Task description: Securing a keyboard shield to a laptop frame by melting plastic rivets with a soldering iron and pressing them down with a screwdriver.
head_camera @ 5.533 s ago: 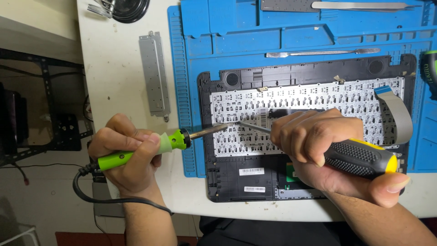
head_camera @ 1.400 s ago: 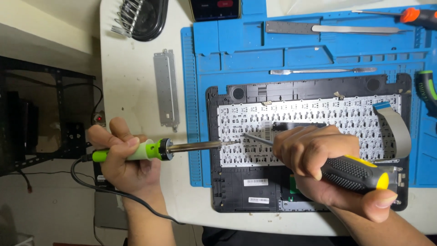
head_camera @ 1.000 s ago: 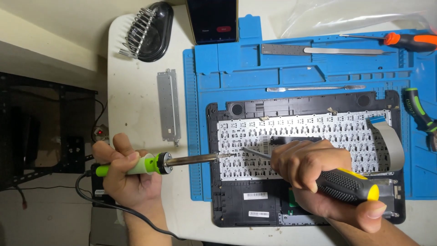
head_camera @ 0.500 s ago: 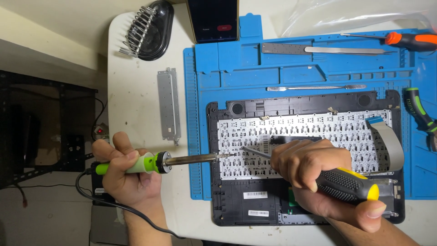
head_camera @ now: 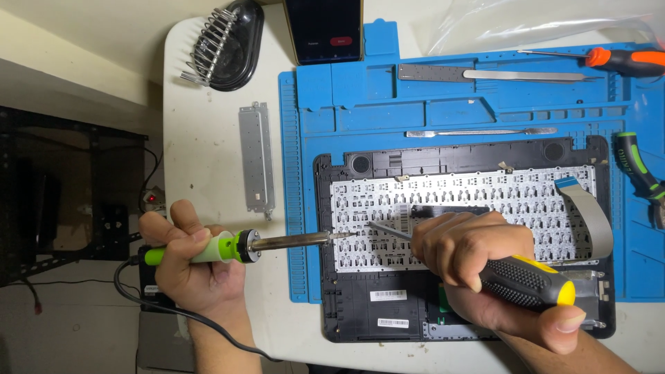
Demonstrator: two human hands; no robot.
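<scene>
Near the desk's front edge, left hand (head_camera: 190, 266) wrapped tight around green-handled soldering iron (head_camera: 277, 242), tip level, reaching over blue mat's (head_camera: 443, 104) left edge to the white keyboard backplate (head_camera: 485, 201) of the black laptop case (head_camera: 360, 305). Right hand (head_camera: 478, 266) closed on black-yellow screwdriver (head_camera: 530, 280), its blade tip just beside the iron's tip on the backplate. Grey ribbon cable (head_camera: 592, 215) curls at case's right side. Metal bracket (head_camera: 256, 158) lies left of mat; iron stand (head_camera: 225, 43) at desk's far left corner
</scene>
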